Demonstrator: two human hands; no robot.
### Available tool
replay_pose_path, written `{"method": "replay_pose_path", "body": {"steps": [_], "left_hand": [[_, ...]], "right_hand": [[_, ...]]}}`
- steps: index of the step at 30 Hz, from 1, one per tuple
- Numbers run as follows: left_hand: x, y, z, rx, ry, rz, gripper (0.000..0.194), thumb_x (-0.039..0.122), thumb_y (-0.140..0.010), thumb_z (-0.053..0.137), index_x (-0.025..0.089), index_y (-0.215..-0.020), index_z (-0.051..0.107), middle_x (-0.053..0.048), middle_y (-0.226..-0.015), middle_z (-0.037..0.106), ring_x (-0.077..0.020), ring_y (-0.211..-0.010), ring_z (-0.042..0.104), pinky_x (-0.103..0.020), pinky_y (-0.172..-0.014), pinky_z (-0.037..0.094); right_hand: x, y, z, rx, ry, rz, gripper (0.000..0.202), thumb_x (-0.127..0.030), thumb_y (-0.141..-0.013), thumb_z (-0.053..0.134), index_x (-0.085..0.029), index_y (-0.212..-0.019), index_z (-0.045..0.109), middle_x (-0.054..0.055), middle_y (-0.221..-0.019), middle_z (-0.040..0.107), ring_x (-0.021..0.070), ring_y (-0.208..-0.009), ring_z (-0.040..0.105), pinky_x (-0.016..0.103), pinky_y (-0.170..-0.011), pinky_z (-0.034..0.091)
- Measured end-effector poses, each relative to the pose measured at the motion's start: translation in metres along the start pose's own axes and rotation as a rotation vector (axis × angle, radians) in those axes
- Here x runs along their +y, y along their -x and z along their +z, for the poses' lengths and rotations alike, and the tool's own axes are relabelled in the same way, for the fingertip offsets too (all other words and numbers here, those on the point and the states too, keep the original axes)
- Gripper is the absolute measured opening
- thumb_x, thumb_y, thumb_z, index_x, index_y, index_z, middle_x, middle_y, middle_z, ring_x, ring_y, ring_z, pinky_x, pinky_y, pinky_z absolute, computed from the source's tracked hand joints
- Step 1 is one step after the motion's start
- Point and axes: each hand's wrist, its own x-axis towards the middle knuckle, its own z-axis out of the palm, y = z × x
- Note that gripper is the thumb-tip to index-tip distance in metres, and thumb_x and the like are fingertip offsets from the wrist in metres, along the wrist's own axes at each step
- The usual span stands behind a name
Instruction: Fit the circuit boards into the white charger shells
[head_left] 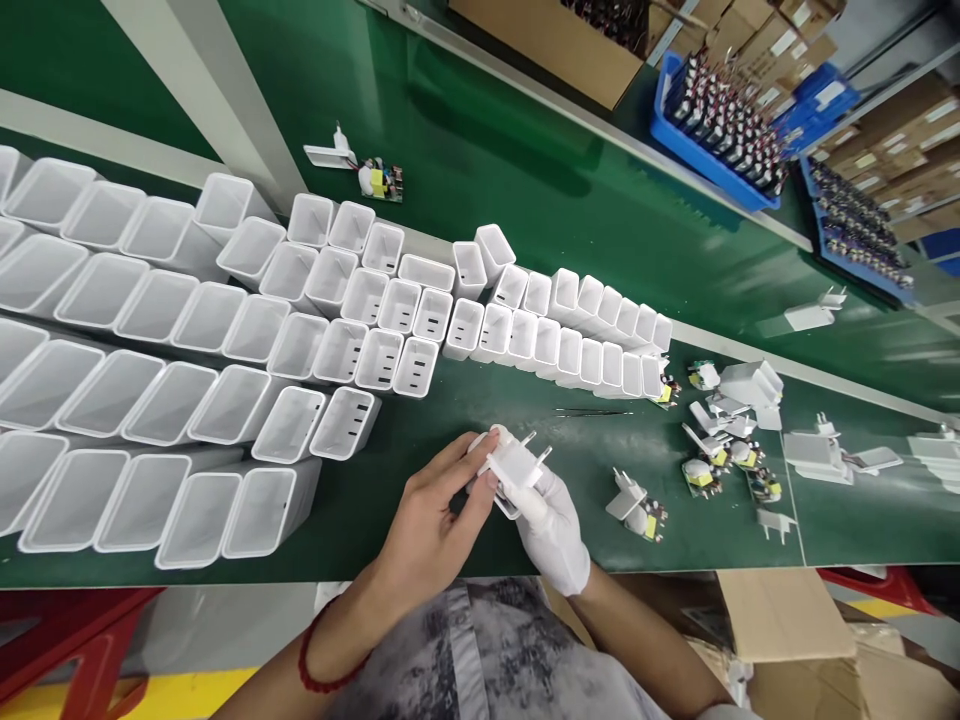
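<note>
Both hands meet over the green bench [465, 410], near its front edge, around a white plug adapter [514, 466] whose two metal pins point up and right. My left hand [442, 510] is bare, its thumb and fingers pinching the adapter's left side. A white glove covers my right hand [553, 525], which grips the adapter from below and the right. Part of the casing is hidden by fingers and glove. To the right lies a white plug cover with a circuit board [643, 512]. Left of the hands stand rows of open white charger housings [414, 368].
Smaller white housings [570, 355] line the middle of the bench. Tweezers [592, 412] lie before them. Loose boards and plug parts [720, 450] are heaped at right. A blue tray [720, 130] of components sits on the back ledge; a cardboard box [795, 620] stands below the bench.
</note>
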Motion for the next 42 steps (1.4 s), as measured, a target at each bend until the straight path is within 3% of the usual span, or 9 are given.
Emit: {"method": "replay_pose_path", "body": {"steps": [7,11,17,21,27,33,35,38,42], "left_hand": [[0.008,0.0,0.003,0.008,-0.07,0.112,0.037,0.019,-0.094,0.052,0.022,-0.13,0.063,-0.008,-0.114,0.071,-0.0169,-0.102,0.07,-0.02,-0.079,0.057],[0.01,0.0,0.003,0.017,-0.091,0.081,0.033,0.021,-0.095,0.051,0.023,-0.124,0.067,-0.007,-0.102,0.072,-0.0154,-0.091,0.07,-0.02,-0.076,0.056],[0.01,-0.005,0.001,0.01,-0.018,-0.066,0.031,0.033,-0.095,0.052,0.021,-0.117,0.071,-0.007,-0.108,0.073,-0.019,-0.088,0.07,-0.025,-0.074,0.057],[0.014,-0.01,0.0,0.034,0.053,-0.186,0.036,0.04,-0.095,0.051,0.017,-0.105,0.075,-0.004,-0.09,0.076,-0.0192,-0.077,0.07,-0.023,-0.062,0.055],[0.018,-0.009,0.003,0.017,-0.014,-0.093,0.033,0.038,-0.096,0.051,0.021,-0.115,0.071,-0.007,-0.112,0.073,-0.0226,-0.1,0.07,-0.026,-0.075,0.057],[0.015,-0.01,0.002,-0.021,-0.07,-0.067,0.031,0.036,-0.096,0.051,0.019,-0.111,0.072,-0.007,-0.107,0.074,-0.0208,-0.092,0.072,-0.023,-0.07,0.058],[0.014,-0.011,0.002,-0.022,-0.027,-0.106,0.033,0.038,-0.096,0.05,0.019,-0.114,0.071,-0.006,-0.111,0.074,-0.0213,-0.094,0.072,-0.026,-0.075,0.059],[0.016,-0.015,0.002,-0.022,-0.053,-0.122,0.033,0.04,-0.096,0.051,0.019,-0.111,0.072,-0.007,-0.114,0.074,-0.0208,-0.092,0.072,-0.027,-0.077,0.06],[0.027,-0.018,0.004,-0.055,-0.199,-0.085,0.035,0.043,-0.092,0.057,0.019,-0.111,0.073,-0.009,-0.115,0.073,-0.0191,-0.079,0.072,-0.023,-0.059,0.059]], "right_hand": [[-0.002,0.003,0.006,0.047,0.057,-0.017,0.051,-0.049,-0.083,0.073,-0.026,-0.127,0.065,0.004,-0.125,0.068,0.0269,-0.116,0.062,0.04,-0.1,0.05],[0.001,-0.001,0.01,0.036,0.074,-0.025,0.045,-0.05,-0.083,0.071,-0.023,-0.12,0.07,0.005,-0.103,0.074,0.0234,-0.093,0.067,0.039,-0.088,0.054],[-0.007,-0.001,-0.003,-0.081,-0.025,0.038,0.058,-0.055,-0.084,0.068,-0.024,-0.133,0.061,0.007,-0.131,0.064,0.0297,-0.12,0.059,0.046,-0.106,0.044],[-0.02,0.003,-0.014,-0.167,0.052,-0.006,0.062,-0.059,-0.088,0.062,-0.022,-0.137,0.057,0.008,-0.138,0.059,0.0311,-0.13,0.052,0.051,-0.115,0.033],[-0.019,0.001,-0.007,-0.115,0.109,-0.042,0.047,-0.049,-0.087,0.067,-0.028,-0.128,0.065,0.004,-0.132,0.063,0.0295,-0.12,0.06,0.046,-0.1,0.05],[-0.011,-0.002,-0.008,-0.119,0.106,-0.052,0.05,-0.051,-0.087,0.066,-0.029,-0.132,0.062,0.005,-0.12,0.069,0.0274,-0.104,0.065,0.045,-0.09,0.054],[-0.015,-0.001,-0.013,-0.153,0.202,-0.068,0.048,-0.052,-0.091,0.059,-0.028,-0.133,0.062,0.006,-0.119,0.069,0.0274,-0.104,0.065,0.046,-0.095,0.052],[-0.025,0.003,-0.019,-0.142,0.551,-0.298,0.052,-0.049,-0.088,0.064,-0.027,-0.135,0.059,0.008,-0.128,0.063,0.0314,-0.117,0.058,0.048,-0.106,0.042],[-0.034,0.007,-0.023,-0.027,0.789,-0.441,0.063,-0.034,-0.08,0.074,-0.03,-0.139,0.054,0.007,-0.115,0.067,0.0288,-0.106,0.063,0.045,-0.101,0.045]]}}
